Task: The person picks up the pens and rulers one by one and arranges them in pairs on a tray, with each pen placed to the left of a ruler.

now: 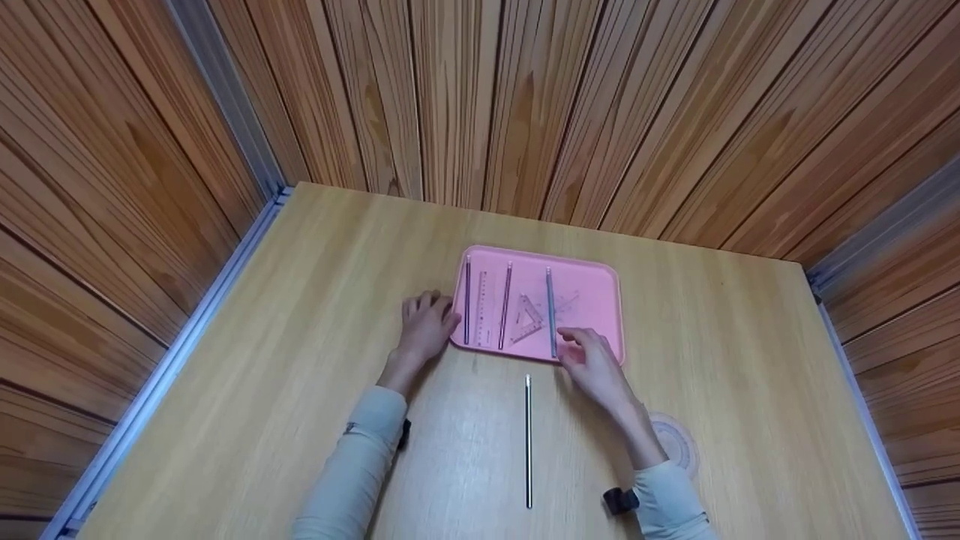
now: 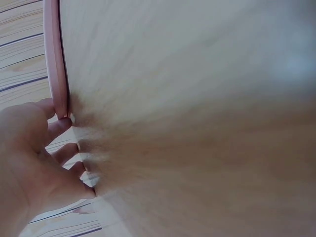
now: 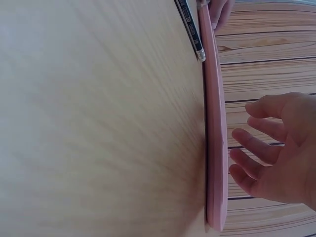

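A pink tray (image 1: pixel 600 300) lies on the table. My left hand (image 1: pixel 426 326) pinches its rim at the near left corner, thumb over the edge and index finger outside; the other fingertips rest on the table. My right hand (image 1: pixel 592 364) hovers above the tray's near right part, fingers loosely bent, holding nothing. Just left of it lies a teal pencil (image 1: pixel 551 307). Farther left are a clear set square (image 1: pixel 528 321), a dark red pencil (image 1: pixel 505 307), a clear ruler (image 1: pixel 481 311) and a dark blue pencil (image 1: pixel 467 300). Beyond the teal pencil is a faint transparent piece (image 1: pixel 568 301).
On the table in front of the tray lies a black pencil (image 1: pixel 529 442) with a white eraser end, pointing toward me. A clear round protractor (image 1: pixel 679 442) sits beside my right forearm, partly covered by it. Wood-plank walls (image 1: pixel 450 97) stand behind and at the sides.
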Available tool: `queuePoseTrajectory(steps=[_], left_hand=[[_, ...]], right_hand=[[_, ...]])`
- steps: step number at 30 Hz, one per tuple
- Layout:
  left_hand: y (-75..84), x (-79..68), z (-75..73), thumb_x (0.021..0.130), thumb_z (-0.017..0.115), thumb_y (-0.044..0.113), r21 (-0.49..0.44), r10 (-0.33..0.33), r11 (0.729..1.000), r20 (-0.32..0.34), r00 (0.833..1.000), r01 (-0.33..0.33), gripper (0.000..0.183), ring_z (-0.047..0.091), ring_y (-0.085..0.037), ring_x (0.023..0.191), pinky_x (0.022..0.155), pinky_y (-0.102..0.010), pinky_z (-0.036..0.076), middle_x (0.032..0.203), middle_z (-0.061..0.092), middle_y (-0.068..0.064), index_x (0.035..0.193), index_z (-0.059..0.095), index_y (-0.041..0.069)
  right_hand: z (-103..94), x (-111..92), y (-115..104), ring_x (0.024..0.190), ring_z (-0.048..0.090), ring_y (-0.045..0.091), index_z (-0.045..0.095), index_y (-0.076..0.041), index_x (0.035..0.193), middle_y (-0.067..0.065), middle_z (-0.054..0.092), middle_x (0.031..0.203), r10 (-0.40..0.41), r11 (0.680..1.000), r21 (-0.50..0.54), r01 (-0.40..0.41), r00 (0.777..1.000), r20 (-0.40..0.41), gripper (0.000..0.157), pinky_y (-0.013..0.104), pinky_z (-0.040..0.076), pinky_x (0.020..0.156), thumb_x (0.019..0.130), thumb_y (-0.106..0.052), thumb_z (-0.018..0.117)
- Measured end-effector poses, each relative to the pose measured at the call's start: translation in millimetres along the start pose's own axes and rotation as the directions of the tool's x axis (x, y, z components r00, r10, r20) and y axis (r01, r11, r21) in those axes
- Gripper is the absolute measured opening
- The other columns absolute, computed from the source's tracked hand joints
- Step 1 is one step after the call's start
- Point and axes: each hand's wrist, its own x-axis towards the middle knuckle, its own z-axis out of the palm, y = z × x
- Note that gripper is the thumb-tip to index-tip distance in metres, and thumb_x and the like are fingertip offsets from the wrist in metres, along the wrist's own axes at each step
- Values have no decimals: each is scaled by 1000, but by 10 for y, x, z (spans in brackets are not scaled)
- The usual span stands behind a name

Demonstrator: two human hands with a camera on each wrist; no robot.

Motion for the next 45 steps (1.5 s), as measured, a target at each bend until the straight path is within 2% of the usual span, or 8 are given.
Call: queuePoseTrajectory(steps=[6, 11, 17, 24, 32, 39, 45], left_hand=[[-4, 4, 6, 104, 49, 37, 2, -17, 1000, -3, 1000, 17, 43, 27, -34, 139, 116, -49, 20, 154, 38, -12, 141, 55, 16], [-13, 4, 28, 104, 49, 38, -7, -20, 1000, 7, 1000, 20, 44, 26, -34, 140, 117, -50, 19, 154, 37, -12, 141, 55, 16], [-7, 10, 27, 104, 49, 37, -9, -20, 1000, -3, 1000, 20, 43, 27, -34, 140, 117, -50, 19, 155, 37, -12, 141, 55, 17], [7, 17, 19, 103, 51, 34, 47, 28, 999, -6, 1000, -28, 42, 32, -38, 137, 116, -51, 18, 151, 41, -18, 139, 56, 12], [16, 12, 19, 104, 49, 36, 27, -22, 999, 9, 1000, 22, 43, 27, -35, 141, 117, -50, 19, 156, 37, -13, 141, 55, 17], [1, 7, 24, 104, 49, 37, 10, -20, 1000, 8, 1000, 20, 43, 27, -35, 141, 117, -50, 19, 156, 36, -13, 142, 54, 17], [6, 15, 24, 104, 48, 38, 13, -23, 1000, 6, 1000, 23, 43, 27, -35, 140, 117, -50, 19, 156, 37, -13, 142, 55, 17]], right_hand=[[-20, -117, -6, 120, 59, 29, 60, -11, 133, 9, 60, 127, 18, 1000, 5, -19, 998, 56, 38, 44, 50, 100, 96, -15, 65], [-69, -210, 0, 120, 57, 28, 61, -13, 132, 8, 61, 128, 7, 1000, 3, -7, 998, 57, 39, 45, 49, 101, 94, -12, 67], [-158, -281, 63, 119, 59, 29, 61, -9, 131, 11, 62, 127, -3, 999, -51, 5, 999, 47, 40, 47, 48, 102, 92, -12, 69], [-308, -390, 209, 123, 56, 36, 59, -2, 132, 17, 61, 129, 32, 994, -104, -26, 998, 52, 44, 53, 42, 105, 89, -7, 70], [-477, -577, 375, 128, 50, 41, 54, -1, 137, 22, 55, 135, 75, 992, -111, -65, 993, 94, 51, 59, 36, 109, 89, -9, 71], [-575, -695, 412, 128, 49, 41, 51, -3, 141, 21, 53, 137, 87, 992, -95, -78, 992, 96, 54, 58, 42, 104, 90, -9, 69], [-630, -765, 393, 128, 48, 42, 50, -3, 142, 22, 51, 139, 147, 981, -140, -131, 983, 112, 58, 58, 43, 102, 88, -11, 72]])
